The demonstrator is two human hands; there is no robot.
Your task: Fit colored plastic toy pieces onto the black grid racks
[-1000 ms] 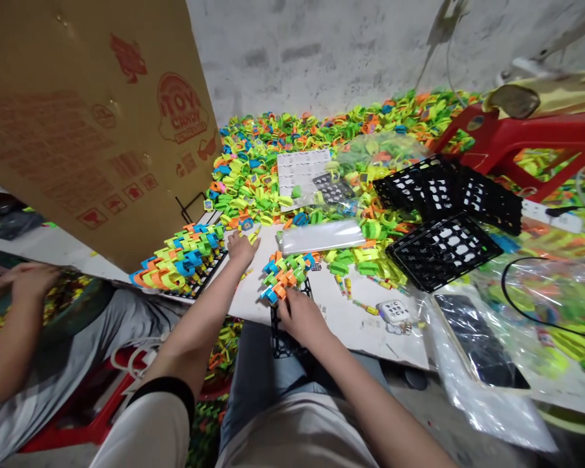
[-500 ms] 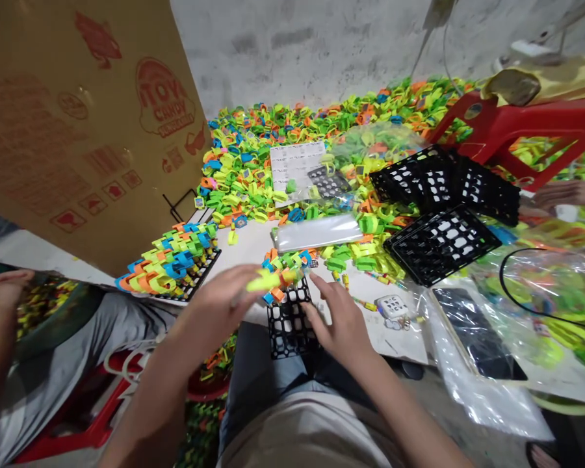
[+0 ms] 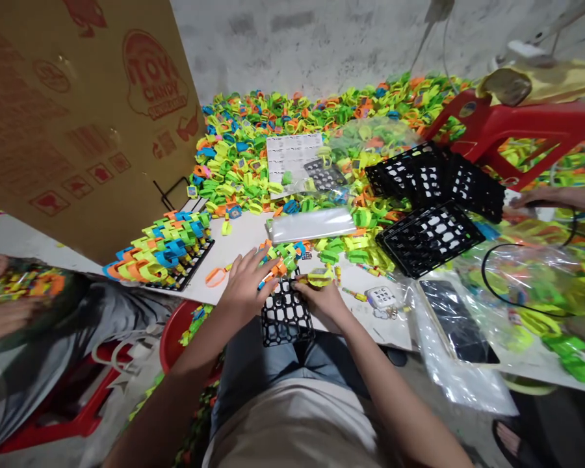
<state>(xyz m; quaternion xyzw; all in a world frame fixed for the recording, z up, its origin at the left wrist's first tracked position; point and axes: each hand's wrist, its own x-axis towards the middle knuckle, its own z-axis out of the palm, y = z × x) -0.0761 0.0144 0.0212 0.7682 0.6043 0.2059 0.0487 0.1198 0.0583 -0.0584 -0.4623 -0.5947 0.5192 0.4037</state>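
Yellow-green plastic clip [image 3: 319, 279] sits pinched in the right hand [image 3: 324, 300] just right of centre frame, above the top edge of the black grid tray [image 3: 286, 317]. It looks light, thin and slightly springy, so a fingertip pinch on its flat sides should suit; squeezing hard could bend it. The left hand [image 3: 246, 286] lies fingers spread, holding nothing, on the row of coloured clips [image 3: 280, 255] already seated at the tray's far end. The tray looks stiff and light, resting on the worktop [image 3: 244, 237] edge, best steadied by its rim.
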